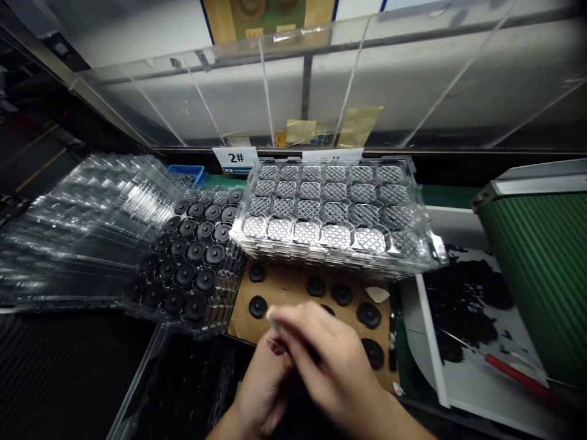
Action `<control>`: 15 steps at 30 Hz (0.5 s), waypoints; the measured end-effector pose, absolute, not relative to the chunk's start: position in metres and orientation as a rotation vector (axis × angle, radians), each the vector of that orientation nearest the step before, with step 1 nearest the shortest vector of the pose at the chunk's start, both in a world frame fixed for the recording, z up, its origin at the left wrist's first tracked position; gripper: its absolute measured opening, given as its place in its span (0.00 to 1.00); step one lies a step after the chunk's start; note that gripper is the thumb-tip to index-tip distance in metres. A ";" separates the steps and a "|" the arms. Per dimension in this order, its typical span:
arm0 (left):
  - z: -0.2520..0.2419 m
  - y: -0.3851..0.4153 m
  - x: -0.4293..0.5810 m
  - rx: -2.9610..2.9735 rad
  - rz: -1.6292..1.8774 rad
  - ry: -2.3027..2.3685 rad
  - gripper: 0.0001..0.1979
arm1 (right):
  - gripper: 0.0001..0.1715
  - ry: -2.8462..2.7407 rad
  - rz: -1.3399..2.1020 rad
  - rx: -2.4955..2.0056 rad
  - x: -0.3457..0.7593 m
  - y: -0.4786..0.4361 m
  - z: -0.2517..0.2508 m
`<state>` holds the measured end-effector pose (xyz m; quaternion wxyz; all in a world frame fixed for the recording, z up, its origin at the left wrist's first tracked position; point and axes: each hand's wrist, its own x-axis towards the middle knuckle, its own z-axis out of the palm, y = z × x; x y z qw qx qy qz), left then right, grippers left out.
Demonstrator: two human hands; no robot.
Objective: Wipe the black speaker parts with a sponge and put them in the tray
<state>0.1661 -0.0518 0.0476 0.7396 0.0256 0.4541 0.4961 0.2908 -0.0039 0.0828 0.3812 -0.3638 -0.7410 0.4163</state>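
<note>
My right hand (321, 354) is blurred with motion and lies over my left hand (261, 397), both above the near edge of a brown cardboard sheet (287, 287). The fingers of both hands are close together, and whatever lies between them is hidden. Several loose black round discs (257, 307) rest on the cardboard, and one (369, 315) lies to the right of my hands. A clear tray (220, 318) of black discs sits to the left. A stack of clear trays (321, 261) holding silver mesh pieces stands beyond the cardboard.
Stacked clear plastic trays (92, 226) lie at the left, with a blue bin (187, 175) behind them. A clear acrylic shield (293, 85) stands at the back. To the right are a green ribbed panel (541, 269) and a white tray (477, 318) holding black scraps and a red-handled tool (518, 376).
</note>
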 end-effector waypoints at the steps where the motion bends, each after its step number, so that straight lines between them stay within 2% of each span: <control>1: 0.048 -0.053 0.166 0.025 1.096 1.013 0.21 | 0.13 -1.926 1.154 -0.880 0.294 -0.006 0.084; 4: 0.051 -0.056 0.166 -0.027 1.118 1.003 0.30 | 0.12 -1.977 1.375 -0.861 0.298 -0.011 0.089; 7: 0.056 -0.057 0.168 0.062 1.079 0.949 0.25 | 0.12 -1.854 1.086 -0.957 0.294 -0.014 0.088; 9: 0.057 -0.058 0.167 0.074 1.068 0.948 0.23 | 0.13 -1.838 1.017 -0.904 0.295 -0.018 0.087; 13: 0.054 -0.062 0.162 -0.002 1.098 0.976 0.35 | 0.11 -2.029 1.249 -0.892 0.315 -0.023 0.087; 15: 0.053 -0.064 0.162 -0.001 1.105 0.960 0.35 | 0.10 -2.070 1.103 -1.028 0.322 -0.022 0.088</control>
